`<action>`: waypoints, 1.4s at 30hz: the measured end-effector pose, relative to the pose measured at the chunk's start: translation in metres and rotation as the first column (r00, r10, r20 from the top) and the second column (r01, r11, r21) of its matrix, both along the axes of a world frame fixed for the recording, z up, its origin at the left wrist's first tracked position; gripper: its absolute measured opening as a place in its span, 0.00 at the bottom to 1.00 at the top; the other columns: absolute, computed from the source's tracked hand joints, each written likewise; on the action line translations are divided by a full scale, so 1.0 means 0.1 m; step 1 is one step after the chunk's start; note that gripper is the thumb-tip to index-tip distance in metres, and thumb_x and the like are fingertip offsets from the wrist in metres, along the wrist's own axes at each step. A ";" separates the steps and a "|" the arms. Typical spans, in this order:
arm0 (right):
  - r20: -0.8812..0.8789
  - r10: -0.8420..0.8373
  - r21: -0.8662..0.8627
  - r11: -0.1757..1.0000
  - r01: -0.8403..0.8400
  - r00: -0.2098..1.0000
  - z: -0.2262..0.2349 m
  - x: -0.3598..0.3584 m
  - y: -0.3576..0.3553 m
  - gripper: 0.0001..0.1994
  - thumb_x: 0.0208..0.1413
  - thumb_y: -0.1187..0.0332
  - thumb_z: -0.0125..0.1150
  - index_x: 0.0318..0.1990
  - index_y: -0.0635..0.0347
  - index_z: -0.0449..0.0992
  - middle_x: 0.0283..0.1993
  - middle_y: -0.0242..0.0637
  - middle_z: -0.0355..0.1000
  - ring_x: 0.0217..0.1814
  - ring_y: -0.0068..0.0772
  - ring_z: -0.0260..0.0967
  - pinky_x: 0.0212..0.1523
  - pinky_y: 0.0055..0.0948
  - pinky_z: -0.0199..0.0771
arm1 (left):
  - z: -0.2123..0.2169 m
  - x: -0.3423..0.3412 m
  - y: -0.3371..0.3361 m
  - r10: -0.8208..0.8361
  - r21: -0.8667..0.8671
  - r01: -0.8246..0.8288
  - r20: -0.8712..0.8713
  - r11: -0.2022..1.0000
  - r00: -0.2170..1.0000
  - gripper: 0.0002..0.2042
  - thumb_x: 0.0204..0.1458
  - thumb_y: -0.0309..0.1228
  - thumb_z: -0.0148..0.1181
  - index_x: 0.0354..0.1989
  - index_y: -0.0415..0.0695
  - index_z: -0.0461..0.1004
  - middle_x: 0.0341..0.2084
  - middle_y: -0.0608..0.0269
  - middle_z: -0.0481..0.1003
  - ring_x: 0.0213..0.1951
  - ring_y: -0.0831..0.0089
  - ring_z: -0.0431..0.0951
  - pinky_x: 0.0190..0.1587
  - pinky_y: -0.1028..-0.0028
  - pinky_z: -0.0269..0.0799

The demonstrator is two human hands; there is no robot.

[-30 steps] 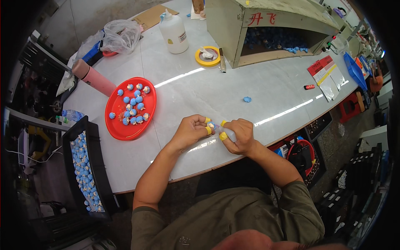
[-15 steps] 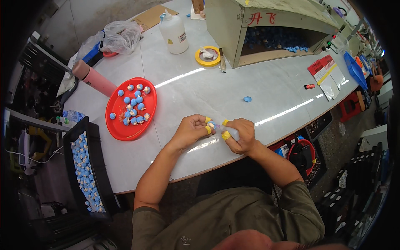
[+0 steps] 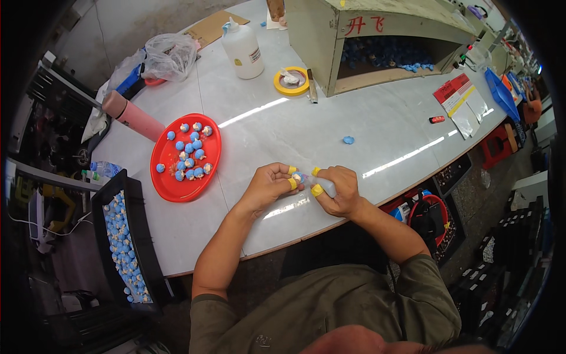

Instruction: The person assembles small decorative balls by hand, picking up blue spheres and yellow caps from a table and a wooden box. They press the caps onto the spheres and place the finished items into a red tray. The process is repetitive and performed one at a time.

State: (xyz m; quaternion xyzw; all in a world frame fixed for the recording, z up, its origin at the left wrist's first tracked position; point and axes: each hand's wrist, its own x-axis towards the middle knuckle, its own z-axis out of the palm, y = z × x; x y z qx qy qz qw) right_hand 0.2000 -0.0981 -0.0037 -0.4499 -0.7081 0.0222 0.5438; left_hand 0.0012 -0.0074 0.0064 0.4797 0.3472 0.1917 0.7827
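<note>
My left hand (image 3: 266, 187) pinches a small blue-and-white ball-shaped piece (image 3: 298, 177) between thumb and forefinger. In my right hand (image 3: 343, 192) is a small translucent squeeze bottle (image 3: 328, 188), its narrow end pointing at the piece and very close to it; I cannot tell whether they touch. Yellow wraps cover the thumb and forefinger tips of both hands. Left of my hands, a red plate (image 3: 203, 183) carries several similar blue pieces with pale tops. A single blue piece (image 3: 348, 140) lies on the table beyond my right hand.
At lower left a black bin (image 3: 149, 253) holds many blue pieces. A pink flask (image 3: 134, 115), a white bottle (image 3: 242, 52) and a yellow tape roll (image 3: 291, 91) stand or lie farther back. A box-shaped shelf (image 3: 315, 50) with blue pieces inside stands at the far side.
The view has shifted slightly. Both hands keep the same grip and nearly the same pose, with the bottle still at the blue-and-white piece.
</note>
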 end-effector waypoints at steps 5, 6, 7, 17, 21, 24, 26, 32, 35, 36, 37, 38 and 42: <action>-0.044 -0.006 0.002 1.000 0.006 0.999 -0.04 0.01 0.01 0.12 0.41 0.74 0.68 0.35 0.64 0.75 0.24 0.40 0.72 0.18 0.40 0.65 0.21 0.33 0.64 | 0.02 0.00 0.00 -0.003 -0.001 0.003 -0.020 1.000 1.000 0.12 0.56 0.24 0.62 0.46 0.33 0.72 0.39 0.52 0.79 0.42 0.69 0.83 0.43 0.77 0.80; -0.032 -0.004 -0.011 1.000 0.004 0.999 -0.04 0.01 0.01 0.12 0.41 0.74 0.68 0.35 0.64 0.75 0.24 0.40 0.72 0.18 0.40 0.65 0.22 0.34 0.64 | 0.03 0.00 0.00 -0.005 0.000 0.005 -0.020 1.000 1.000 0.12 0.56 0.24 0.62 0.46 0.33 0.73 0.39 0.53 0.79 0.41 0.69 0.83 0.43 0.77 0.80; -0.021 -0.002 -0.024 1.000 0.002 1.000 -0.04 0.01 0.00 0.12 0.41 0.74 0.68 0.35 0.64 0.75 0.24 0.40 0.73 0.18 0.40 0.65 0.22 0.34 0.64 | 0.03 0.00 -0.01 -0.008 0.001 0.008 -0.019 1.000 1.000 0.12 0.56 0.24 0.62 0.46 0.33 0.73 0.39 0.53 0.79 0.41 0.69 0.83 0.44 0.77 0.80; -0.305 -0.056 -0.077 0.996 0.035 0.951 0.09 0.15 -0.17 0.12 0.49 0.76 0.65 0.42 0.67 0.72 0.34 0.43 0.75 0.29 0.33 0.73 0.30 0.30 0.71 | 0.09 -0.02 0.00 0.011 -0.023 -0.012 -0.045 1.000 0.999 0.11 0.55 0.23 0.61 0.46 0.37 0.73 0.41 0.58 0.79 0.41 0.71 0.82 0.42 0.78 0.78; -0.405 -0.285 -0.309 0.937 0.163 0.869 0.03 0.51 -0.16 0.13 0.54 0.77 0.62 0.46 0.68 0.70 0.40 0.37 0.77 0.36 0.23 0.72 0.39 0.25 0.71 | 0.06 -0.06 0.06 0.060 -0.089 -0.064 -0.042 0.994 0.997 0.12 0.55 0.24 0.61 0.47 0.39 0.72 0.42 0.58 0.79 0.43 0.70 0.82 0.42 0.78 0.78; -0.566 -0.366 -0.464 0.882 0.081 0.739 0.05 1.05 -0.16 0.15 0.55 0.78 0.61 0.49 0.69 0.69 0.40 0.33 0.74 0.40 0.20 0.68 0.45 0.21 0.68 | 0.08 -0.07 0.07 0.117 -0.137 -0.120 -0.029 0.983 0.993 0.13 0.55 0.24 0.61 0.49 0.40 0.71 0.43 0.57 0.79 0.46 0.69 0.81 0.43 0.77 0.79; -0.525 -0.414 -0.395 0.893 0.218 0.744 -0.09 1.60 -0.13 0.13 0.54 0.75 0.64 0.46 0.68 0.71 0.37 0.30 0.72 0.37 0.20 0.65 0.42 0.21 0.67 | 0.07 -0.06 0.08 0.127 -0.160 -0.124 0.007 0.979 0.992 0.15 0.55 0.25 0.61 0.50 0.41 0.70 0.44 0.56 0.79 0.47 0.68 0.81 0.44 0.77 0.79; 0.012 -0.804 -0.550 0.491 0.676 0.595 -0.15 2.55 -0.26 0.13 0.52 0.67 0.68 0.40 0.66 0.75 0.32 0.31 0.68 0.35 0.25 0.62 0.39 0.26 0.66 | 0.08 -0.05 0.07 0.076 -0.128 -0.074 0.014 0.989 0.997 0.16 0.55 0.25 0.63 0.51 0.41 0.69 0.45 0.56 0.79 0.46 0.68 0.81 0.45 0.76 0.79; 0.054 -0.868 -0.382 0.439 0.813 0.494 -0.11 2.41 -0.30 0.13 0.53 0.67 0.67 0.40 0.66 0.74 0.31 0.33 0.67 0.32 0.27 0.61 0.37 0.28 0.66 | 0.10 -0.05 0.07 0.086 -0.134 -0.084 0.008 0.987 0.996 0.16 0.55 0.25 0.63 0.51 0.41 0.69 0.45 0.56 0.79 0.45 0.69 0.81 0.44 0.77 0.79; 0.000 -0.893 -0.174 0.443 0.880 0.450 -0.13 2.30 -0.30 0.12 0.53 0.68 0.67 0.40 0.66 0.74 0.31 0.33 0.68 0.31 0.28 0.61 0.35 0.29 0.66 | 0.10 -0.05 0.07 0.091 -0.135 -0.090 0.007 0.987 0.996 0.16 0.55 0.24 0.63 0.51 0.41 0.69 0.45 0.56 0.79 0.45 0.69 0.81 0.44 0.77 0.79; -0.064 -0.908 0.041 0.413 0.910 0.415 -0.14 2.19 -0.30 0.11 0.54 0.69 0.66 0.40 0.65 0.74 0.31 0.34 0.68 0.29 0.29 0.61 0.34 0.30 0.66 | 0.10 -0.04 0.06 0.096 -0.135 -0.095 0.006 0.986 0.995 0.16 0.55 0.24 0.63 0.51 0.41 0.69 0.45 0.56 0.79 0.45 0.69 0.81 0.44 0.77 0.78; -0.066 -0.868 0.054 0.490 0.870 0.492 -0.07 2.01 -0.30 0.11 0.54 0.70 0.65 0.41 0.65 0.74 0.32 0.35 0.69 0.29 0.30 0.63 0.33 0.31 0.67 | 0.09 -0.05 0.07 0.112 -0.134 -0.110 0.005 0.985 0.994 0.16 0.55 0.24 0.63 0.51 0.40 0.69 0.45 0.55 0.79 0.45 0.69 0.81 0.44 0.77 0.78; 0.039 -0.521 -0.161 0.839 0.520 0.853 0.09 1.35 -0.27 0.10 0.53 0.77 0.63 0.43 0.62 0.75 0.36 0.40 0.72 0.31 0.35 0.69 0.33 0.36 0.72 | 0.02 -0.05 0.07 0.129 -0.142 -0.122 0.036 0.982 0.991 0.15 0.55 0.23 0.62 0.50 0.39 0.68 0.45 0.54 0.78 0.45 0.69 0.81 0.45 0.77 0.79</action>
